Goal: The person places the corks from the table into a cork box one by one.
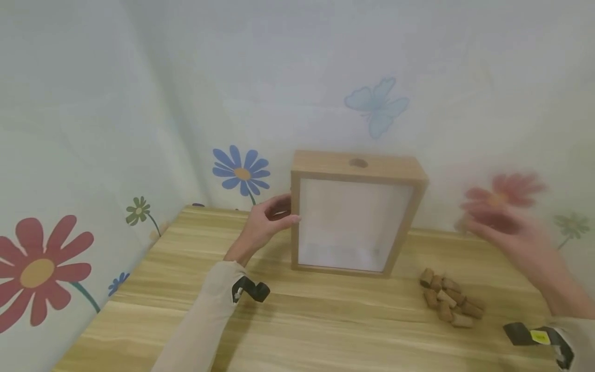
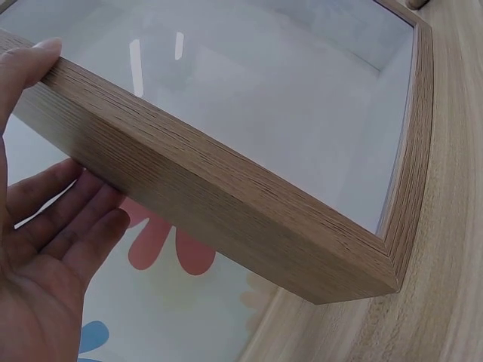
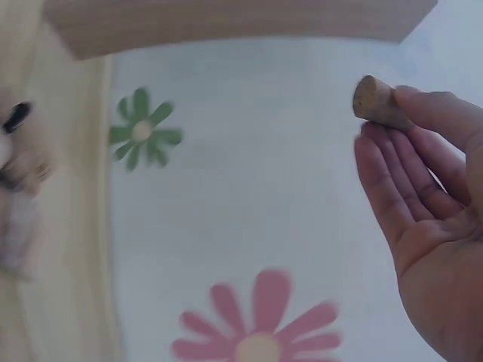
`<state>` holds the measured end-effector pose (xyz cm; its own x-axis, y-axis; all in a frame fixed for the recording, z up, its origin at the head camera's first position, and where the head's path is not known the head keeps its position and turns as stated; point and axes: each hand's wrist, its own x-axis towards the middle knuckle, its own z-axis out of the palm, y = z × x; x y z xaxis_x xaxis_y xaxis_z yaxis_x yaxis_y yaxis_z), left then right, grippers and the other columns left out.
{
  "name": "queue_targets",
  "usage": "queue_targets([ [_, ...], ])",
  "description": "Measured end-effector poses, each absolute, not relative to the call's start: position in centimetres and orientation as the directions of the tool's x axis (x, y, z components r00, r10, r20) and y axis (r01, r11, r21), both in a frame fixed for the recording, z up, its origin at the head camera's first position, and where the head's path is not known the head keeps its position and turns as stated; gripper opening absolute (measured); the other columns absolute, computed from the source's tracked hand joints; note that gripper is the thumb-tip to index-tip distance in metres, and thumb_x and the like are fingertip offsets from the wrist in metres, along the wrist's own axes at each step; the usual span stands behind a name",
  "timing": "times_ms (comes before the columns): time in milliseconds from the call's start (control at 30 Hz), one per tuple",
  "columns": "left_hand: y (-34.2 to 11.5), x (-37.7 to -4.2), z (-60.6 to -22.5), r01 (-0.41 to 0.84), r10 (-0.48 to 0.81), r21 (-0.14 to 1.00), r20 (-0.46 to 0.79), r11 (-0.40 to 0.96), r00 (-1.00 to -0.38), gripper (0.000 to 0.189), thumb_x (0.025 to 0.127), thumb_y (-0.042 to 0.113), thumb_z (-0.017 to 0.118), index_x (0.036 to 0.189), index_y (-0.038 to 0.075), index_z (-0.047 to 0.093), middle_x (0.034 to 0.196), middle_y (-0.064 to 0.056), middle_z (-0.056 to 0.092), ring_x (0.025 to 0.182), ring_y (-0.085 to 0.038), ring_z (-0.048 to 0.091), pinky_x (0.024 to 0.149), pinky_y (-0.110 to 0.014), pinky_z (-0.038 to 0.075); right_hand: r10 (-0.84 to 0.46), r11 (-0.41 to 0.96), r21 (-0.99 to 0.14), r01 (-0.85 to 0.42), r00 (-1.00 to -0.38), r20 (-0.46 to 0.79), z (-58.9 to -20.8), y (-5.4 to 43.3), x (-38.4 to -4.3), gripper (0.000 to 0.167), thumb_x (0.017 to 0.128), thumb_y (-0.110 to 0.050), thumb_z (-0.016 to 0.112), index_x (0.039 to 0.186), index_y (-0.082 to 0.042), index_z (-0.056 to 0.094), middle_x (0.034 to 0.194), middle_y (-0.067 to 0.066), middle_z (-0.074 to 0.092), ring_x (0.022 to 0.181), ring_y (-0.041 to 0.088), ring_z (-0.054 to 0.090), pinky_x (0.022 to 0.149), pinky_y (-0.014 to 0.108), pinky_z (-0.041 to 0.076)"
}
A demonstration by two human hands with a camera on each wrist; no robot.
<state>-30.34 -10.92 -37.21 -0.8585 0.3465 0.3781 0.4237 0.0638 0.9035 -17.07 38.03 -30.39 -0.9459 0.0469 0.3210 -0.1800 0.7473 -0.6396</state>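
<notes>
A shallow wooden box frame [image 1: 355,222] with a clear front pane stands upright on the table, a round hole [image 1: 358,163] in its top side. My left hand [image 1: 264,225] holds its left side, thumb [image 2: 34,64] on the front edge and fingers bent toward the side wall [image 2: 189,188]. Off to the right of the box, my right hand [image 1: 525,240] is raised above the table, blurred in the head view. Between its thumb and fingers it pinches a wine cork [image 3: 375,100], seen plainly in the right wrist view.
Several corks [image 1: 445,298] lie in a loose pile on the wood-grain table [image 1: 325,325], right of the box. Behind the table hangs a pale cloth backdrop [image 1: 297,77] printed with flowers and a butterfly. Dark wrist cameras [image 1: 251,289] sit on both sleeves.
</notes>
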Motion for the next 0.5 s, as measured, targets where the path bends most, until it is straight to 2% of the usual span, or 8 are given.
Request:
queue_targets([
  [33, -11.0, -30.3, -37.2, 0.426, 0.346, 0.902, 0.379, 0.067, -0.858, 0.063, 0.093, 0.022, 0.082, 0.149, 0.006, 0.059, 0.139, -0.011, 0.067, 0.129, -0.026, 0.064, 0.108, -0.032, 0.053, 0.047, 0.747, -0.633, -0.204, -0.933, 0.356, -29.9, 37.7, -17.2, 0.044, 0.103, -0.034, 0.073, 0.142, -0.015, 0.066, 0.138, -0.018, 0.063, 0.125, 0.01, 0.052, 0.097, 0.029, 0.048],
  [100, -11.0, -30.3, -37.3, 0.431, 0.349, 0.9, 0.384, 0.065, -0.855, 0.063, 0.094, 0.022, 0.082, 0.149, 0.005, 0.059, 0.139, -0.012, 0.067, 0.129, -0.027, 0.064, 0.108, -0.032, 0.053, 0.045, 0.748, -0.619, -0.239, -0.913, 0.406, -28.9, 37.0, -17.4, 0.043, 0.102, -0.032, 0.074, 0.141, -0.014, 0.067, 0.131, -0.023, 0.066, 0.118, -0.004, 0.053, 0.093, 0.011, 0.041],
  [133, -11.0, -30.3, -37.3, 0.431, 0.35, 0.9, 0.385, 0.064, -0.854, 0.064, 0.093, 0.022, 0.082, 0.149, 0.005, 0.058, 0.139, -0.012, 0.066, 0.129, -0.027, 0.064, 0.108, -0.033, 0.053, 0.042, 0.735, -0.627, -0.258, -0.906, 0.422, -28.4, 36.7, -17.5, 0.042, 0.103, -0.029, 0.074, 0.14, -0.011, 0.067, 0.126, -0.023, 0.068, 0.114, -0.007, 0.054, 0.092, 0.006, 0.041],
  [233, -11.0, -30.3, -37.4, 0.432, 0.351, 0.899, 0.385, 0.065, -0.853, 0.064, 0.093, 0.023, 0.083, 0.15, 0.004, 0.058, 0.14, -0.012, 0.066, 0.129, -0.027, 0.063, 0.108, -0.032, 0.053, 0.021, 0.699, -0.637, -0.325, -0.881, 0.472, -27.2, 35.6, -17.9, 0.038, 0.104, -0.024, 0.071, 0.139, -0.008, 0.067, 0.109, -0.021, 0.073, 0.095, -0.005, 0.064, 0.088, 0.008, 0.049],
  [267, -11.0, -30.4, -37.4, 0.432, 0.353, 0.899, 0.385, 0.064, -0.853, 0.064, 0.093, 0.022, 0.083, 0.15, 0.004, 0.058, 0.14, -0.012, 0.066, 0.13, -0.027, 0.063, 0.108, -0.032, 0.053, 0.008, 0.676, -0.651, -0.345, -0.88, 0.475, -26.7, 35.2, -18.1, 0.036, 0.105, -0.022, 0.07, 0.138, -0.009, 0.067, 0.108, -0.017, 0.075, 0.088, -0.001, 0.067, 0.079, 0.01, 0.053],
  [300, -11.0, -30.4, -37.4, 0.434, 0.353, 0.899, 0.386, 0.065, -0.852, 0.064, 0.093, 0.022, 0.083, 0.15, 0.004, 0.058, 0.14, -0.013, 0.066, 0.13, -0.027, 0.063, 0.108, -0.032, 0.053, -0.001, 0.654, -0.663, -0.364, -0.877, 0.48, -26.2, 34.8, -18.2, 0.034, 0.105, -0.021, 0.069, 0.138, -0.009, 0.067, 0.107, -0.013, 0.076, 0.083, 0.003, 0.069, 0.071, 0.013, 0.057],
  [333, -11.0, -30.4, -37.4, 0.434, 0.352, 0.898, 0.385, 0.068, -0.853, 0.064, 0.093, 0.022, 0.082, 0.15, 0.004, 0.058, 0.14, -0.012, 0.066, 0.13, -0.027, 0.063, 0.108, -0.032, 0.053, -0.007, 0.636, -0.675, -0.374, -0.877, 0.48, -25.7, 34.4, -18.3, 0.034, 0.106, -0.021, 0.069, 0.138, -0.01, 0.067, 0.109, -0.01, 0.076, 0.081, 0.007, 0.071, 0.067, 0.016, 0.059],
  [500, -11.0, -30.4, -37.4, 0.43, 0.344, 0.9, 0.383, 0.07, -0.858, 0.064, 0.093, 0.021, 0.083, 0.149, 0.003, 0.059, 0.14, -0.013, 0.066, 0.129, -0.028, 0.063, 0.108, -0.032, 0.053, 0.003, 0.627, -0.713, -0.313, -0.915, 0.404, -23.2, 32.0, -18.5, 0.042, 0.105, -0.037, 0.069, 0.143, -0.019, 0.064, 0.121, -0.006, 0.074, 0.078, 0.02, 0.073, 0.059, 0.029, 0.062],
])
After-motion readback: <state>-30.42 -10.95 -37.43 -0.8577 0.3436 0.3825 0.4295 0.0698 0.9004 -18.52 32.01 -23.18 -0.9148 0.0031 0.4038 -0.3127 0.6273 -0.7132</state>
